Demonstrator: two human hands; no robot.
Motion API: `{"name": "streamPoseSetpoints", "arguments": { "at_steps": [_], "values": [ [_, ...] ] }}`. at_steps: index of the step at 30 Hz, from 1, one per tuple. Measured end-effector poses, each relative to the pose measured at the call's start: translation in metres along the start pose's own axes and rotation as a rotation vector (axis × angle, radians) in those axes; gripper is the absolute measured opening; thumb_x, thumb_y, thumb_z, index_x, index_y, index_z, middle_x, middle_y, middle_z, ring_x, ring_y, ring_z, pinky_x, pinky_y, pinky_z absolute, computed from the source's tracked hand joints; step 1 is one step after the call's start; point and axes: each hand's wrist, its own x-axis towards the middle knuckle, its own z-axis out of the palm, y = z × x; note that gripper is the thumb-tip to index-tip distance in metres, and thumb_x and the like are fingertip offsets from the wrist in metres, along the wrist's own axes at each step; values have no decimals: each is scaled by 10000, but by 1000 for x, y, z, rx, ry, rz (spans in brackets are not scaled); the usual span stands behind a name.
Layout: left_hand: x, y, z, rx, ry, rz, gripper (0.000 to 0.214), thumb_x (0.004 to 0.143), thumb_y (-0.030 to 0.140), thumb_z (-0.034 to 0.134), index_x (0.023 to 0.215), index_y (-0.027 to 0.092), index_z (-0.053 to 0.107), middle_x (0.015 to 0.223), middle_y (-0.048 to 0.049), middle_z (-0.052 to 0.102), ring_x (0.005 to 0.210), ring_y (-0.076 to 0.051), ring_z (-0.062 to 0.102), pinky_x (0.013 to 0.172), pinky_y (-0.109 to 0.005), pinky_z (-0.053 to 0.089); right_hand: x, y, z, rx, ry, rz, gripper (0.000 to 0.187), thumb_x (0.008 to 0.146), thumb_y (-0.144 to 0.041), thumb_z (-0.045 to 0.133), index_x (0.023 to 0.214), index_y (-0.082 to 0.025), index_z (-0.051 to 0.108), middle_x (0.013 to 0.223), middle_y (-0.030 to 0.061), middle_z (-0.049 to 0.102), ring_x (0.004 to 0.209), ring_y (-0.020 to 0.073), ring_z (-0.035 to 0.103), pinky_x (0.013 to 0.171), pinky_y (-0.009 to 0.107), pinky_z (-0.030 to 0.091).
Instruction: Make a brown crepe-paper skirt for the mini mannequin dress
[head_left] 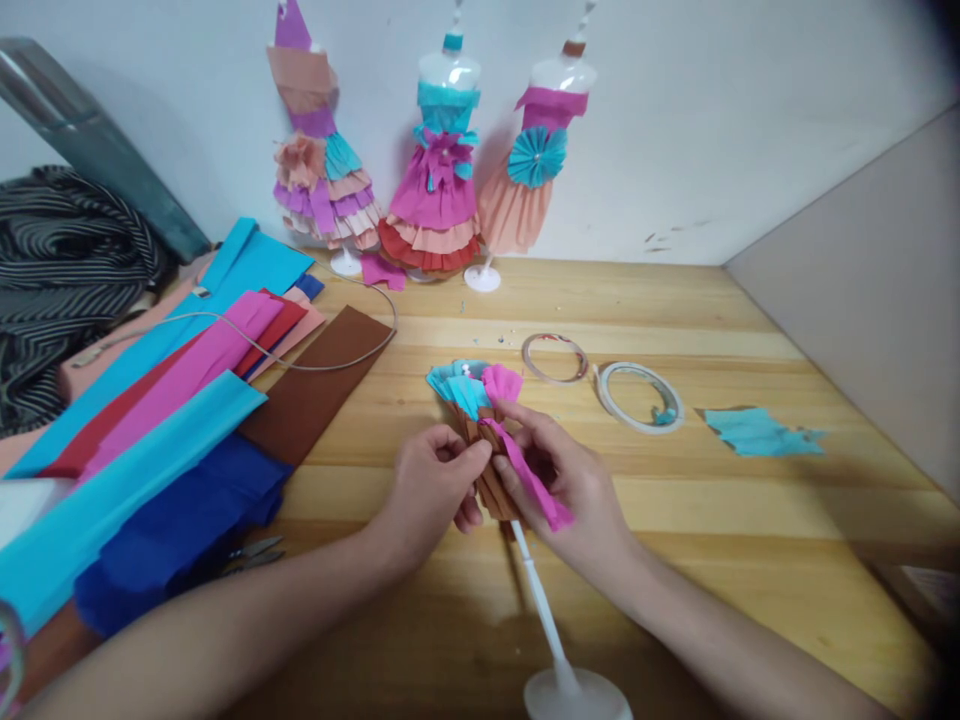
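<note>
Between my hands is a small paper figure with brown crepe paper [491, 492] round its middle. Blue [466, 392] and pink [504, 382] pleated paper spreads out at its far end, with small white beads on the blue. A white stand [545, 610] runs from it toward me, tilted, its round base nearest. My left hand [442, 475] pinches the brown paper from the left, thumb on top. My right hand [566, 470] is closed round the figure from the right, and a magenta crepe paper strip [534, 480] lies across its fingers. Some fingertips are hidden behind the paper.
Three paper-dressed mannequins [448, 190] stand against the wall. Folded coloured crepe paper [176, 400], a grey cable [330, 368] and scissors [255, 555] lie left. Two tape rolls [679, 405] and a blue scrap [761, 432] lie right. Striped cloth [67, 270] is far left.
</note>
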Motion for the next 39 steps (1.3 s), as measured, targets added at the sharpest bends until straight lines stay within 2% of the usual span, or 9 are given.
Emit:
{"name": "streamPoseSetpoints", "arguments": {
  "at_steps": [5, 12, 21, 31, 39],
  "values": [
    [-4, 1, -1, -64, -34, 14, 276, 700, 387, 604, 600, 173, 461, 415, 58, 500, 298, -94, 499, 277, -168, 373, 0, -2, -1, 20, 8, 6, 356, 863, -256, 539, 1209, -179, 510, 758, 3, 610, 560, 109, 541, 495, 233, 438],
    [-4, 2, 3, -24, -17, -40, 162, 691, 259, 583, 630, 175, 458, 401, 74, 497, 287, -90, 490, 275, -167, 385, 1, -4, -2, 97, -30, 49, 367, 846, -263, 570, 1195, -166, 508, 739, -4, 612, 533, 108, 551, 509, 234, 460],
    [-2, 1, 0, 9, -51, -34, 308, 726, 361, 634, 571, 174, 444, 372, 61, 481, 269, -79, 461, 265, -158, 360, 3, -4, -1, 103, -32, 39, 314, 859, -235, 527, 1167, -170, 524, 707, -9, 607, 532, 104, 549, 497, 220, 455],
    [2, 1, -2, 30, -39, -50, 238, 801, 181, 523, 575, 172, 449, 377, 62, 496, 260, -78, 463, 262, -151, 359, 3, -1, 0, 113, -34, 65, 320, 860, -280, 550, 1157, -161, 542, 710, -3, 605, 559, 116, 551, 518, 228, 460],
    [-2, 2, -2, 18, -26, -26, 267, 801, 209, 538, 555, 171, 443, 346, 65, 477, 255, -74, 449, 263, -144, 353, 2, 2, 1, 62, -29, 39, 317, 869, -276, 539, 1163, -159, 537, 696, -10, 596, 532, 106, 531, 499, 224, 442]
  ]
}}
